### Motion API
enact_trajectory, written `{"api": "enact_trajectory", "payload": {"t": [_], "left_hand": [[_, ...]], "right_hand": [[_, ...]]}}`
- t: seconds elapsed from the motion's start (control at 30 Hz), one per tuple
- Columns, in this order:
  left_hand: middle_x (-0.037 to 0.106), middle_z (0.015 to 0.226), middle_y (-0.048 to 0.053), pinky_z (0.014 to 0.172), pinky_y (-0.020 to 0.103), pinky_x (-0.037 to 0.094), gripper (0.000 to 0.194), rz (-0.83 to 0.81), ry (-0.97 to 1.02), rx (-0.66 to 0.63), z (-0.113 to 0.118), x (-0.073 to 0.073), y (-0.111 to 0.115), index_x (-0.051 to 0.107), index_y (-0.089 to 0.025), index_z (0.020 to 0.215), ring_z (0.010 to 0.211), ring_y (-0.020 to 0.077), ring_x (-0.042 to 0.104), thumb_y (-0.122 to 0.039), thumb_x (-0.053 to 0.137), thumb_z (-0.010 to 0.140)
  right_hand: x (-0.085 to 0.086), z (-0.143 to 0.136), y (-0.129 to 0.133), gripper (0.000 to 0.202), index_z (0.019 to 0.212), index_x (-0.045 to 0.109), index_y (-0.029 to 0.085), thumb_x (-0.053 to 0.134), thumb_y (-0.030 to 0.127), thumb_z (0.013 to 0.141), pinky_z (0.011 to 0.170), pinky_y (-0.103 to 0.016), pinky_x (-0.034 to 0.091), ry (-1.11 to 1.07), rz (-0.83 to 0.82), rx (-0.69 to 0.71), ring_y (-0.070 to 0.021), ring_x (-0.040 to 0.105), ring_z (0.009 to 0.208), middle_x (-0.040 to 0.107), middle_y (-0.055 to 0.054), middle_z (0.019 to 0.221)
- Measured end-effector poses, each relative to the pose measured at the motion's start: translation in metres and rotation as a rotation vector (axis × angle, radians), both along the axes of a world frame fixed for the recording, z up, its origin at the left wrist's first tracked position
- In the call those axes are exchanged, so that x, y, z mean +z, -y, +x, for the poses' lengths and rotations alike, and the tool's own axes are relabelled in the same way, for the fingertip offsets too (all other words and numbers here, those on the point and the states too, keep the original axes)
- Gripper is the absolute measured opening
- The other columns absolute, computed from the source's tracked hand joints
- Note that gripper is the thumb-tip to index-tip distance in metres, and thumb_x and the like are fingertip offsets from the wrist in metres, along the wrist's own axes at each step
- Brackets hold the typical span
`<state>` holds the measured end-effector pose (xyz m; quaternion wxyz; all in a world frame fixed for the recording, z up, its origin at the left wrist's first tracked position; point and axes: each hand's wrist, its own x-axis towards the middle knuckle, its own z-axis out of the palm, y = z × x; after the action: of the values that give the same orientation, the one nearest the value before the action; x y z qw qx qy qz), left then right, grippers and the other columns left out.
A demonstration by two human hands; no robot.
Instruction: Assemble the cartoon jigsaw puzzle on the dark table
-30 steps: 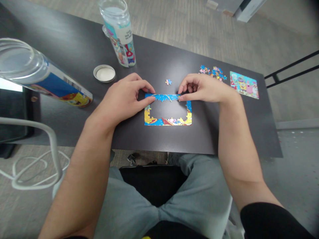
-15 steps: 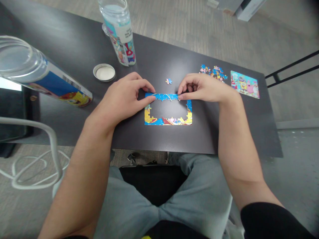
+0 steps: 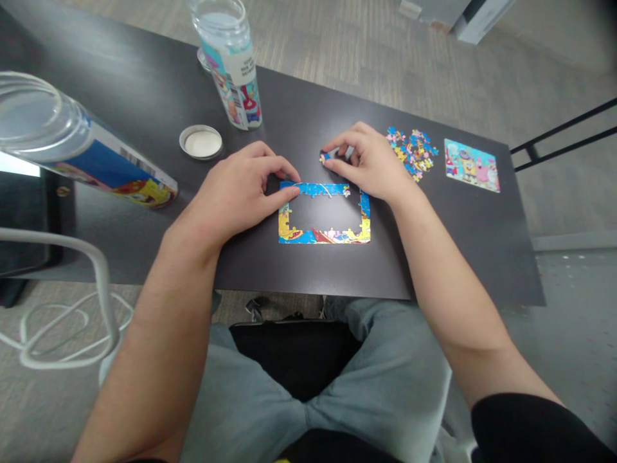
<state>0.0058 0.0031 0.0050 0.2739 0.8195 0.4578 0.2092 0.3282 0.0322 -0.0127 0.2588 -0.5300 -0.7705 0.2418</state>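
A jigsaw puzzle border (image 3: pixel 324 236) lies on the dark table, forming a rectangle with bare tabletop inside. A gap shows in its top edge near the right corner. My left hand (image 3: pixel 245 183) has thumb and forefinger closed on the border's upper left corner. Just above the top edge, my right hand (image 3: pixel 369 161) pinches a loose jigsaw piece (image 3: pixel 323 158) between thumb and forefinger; the fingertips partly cover it. To the right of that hand lies a pile of loose jigsaw pieces (image 3: pixel 415 151).
A picture card (image 3: pixel 471 165) with cartoon figures lies at the right. On the left stand two clear jars with printed labels, one near (image 3: pixel 130 164) and one farther back (image 3: pixel 241 83). A round lid (image 3: pixel 201 142) lies between them. A white cable (image 3: pixel 103 283) hangs at the left.
My right hand has left the border's top edge, moved left and upward, and closed on the loose piece there. More of the pile now shows. My left hand stays in place.
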Motion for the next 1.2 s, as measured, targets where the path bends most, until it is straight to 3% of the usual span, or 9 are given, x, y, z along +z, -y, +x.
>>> {"api": "enact_trajectory", "payload": {"t": [0.23,0.43,0.63,0.83,1.2], "left_hand": [[0.081,0.122,0.007,0.089,0.045,0.059,0.027,-0.02,0.035,0.006,0.0,0.0,-0.001,0.098,-0.037,0.121,0.103,0.0293,0.072,-0.06,0.093,0.108],[0.081,0.124,0.007,0.089,0.046,0.059,0.03,-0.037,0.03,0.0,0.0,0.001,-0.001,0.098,-0.038,0.121,0.103,0.0294,0.071,-0.064,0.09,0.108],[0.082,0.132,0.008,0.096,0.05,0.06,0.026,-0.01,0.023,-0.008,-0.001,-0.002,-0.002,0.098,-0.037,0.124,0.105,0.0292,0.072,-0.055,0.088,0.108],[0.082,0.128,0.008,0.086,0.047,0.06,0.026,-0.025,0.031,-0.001,-0.001,-0.001,-0.001,0.099,-0.038,0.121,0.103,0.0289,0.072,-0.059,0.089,0.109],[0.081,0.125,0.009,0.086,0.048,0.065,0.028,-0.047,0.058,0.006,0.0,0.001,-0.001,0.098,-0.037,0.119,0.109,0.0312,0.075,-0.061,0.091,0.107]], "right_hand": [[0.013,0.008,0.001,0.048,0.11,0.086,0.03,0.113,0.065,0.091,0.09,-0.048,0.063,-0.119,-0.199,0.002,-0.031,0.071,0.103,0.082,-0.01,0.115],[0.029,0.033,0.004,0.059,0.101,0.083,0.032,0.121,0.07,0.077,0.089,-0.048,0.069,-0.283,-0.395,0.064,-0.0323,0.081,0.104,0.088,-0.007,0.1],[0.04,0.051,0.007,0.059,0.103,0.091,0.025,0.122,0.068,0.078,0.093,-0.043,0.071,-0.252,-0.562,0.155,-0.0263,0.086,0.101,0.091,-0.006,0.099],[0.039,0.047,0.006,0.06,0.106,0.091,0.023,0.122,0.066,0.079,0.084,-0.038,0.067,-0.208,-0.592,0.18,-0.0212,0.081,0.089,0.089,-0.003,0.093],[0.037,0.043,0.007,0.053,0.097,0.091,0.027,0.119,0.069,0.082,0.087,-0.039,0.067,-0.152,-0.571,0.196,-0.0247,0.083,0.096,0.093,-0.004,0.099]]}}
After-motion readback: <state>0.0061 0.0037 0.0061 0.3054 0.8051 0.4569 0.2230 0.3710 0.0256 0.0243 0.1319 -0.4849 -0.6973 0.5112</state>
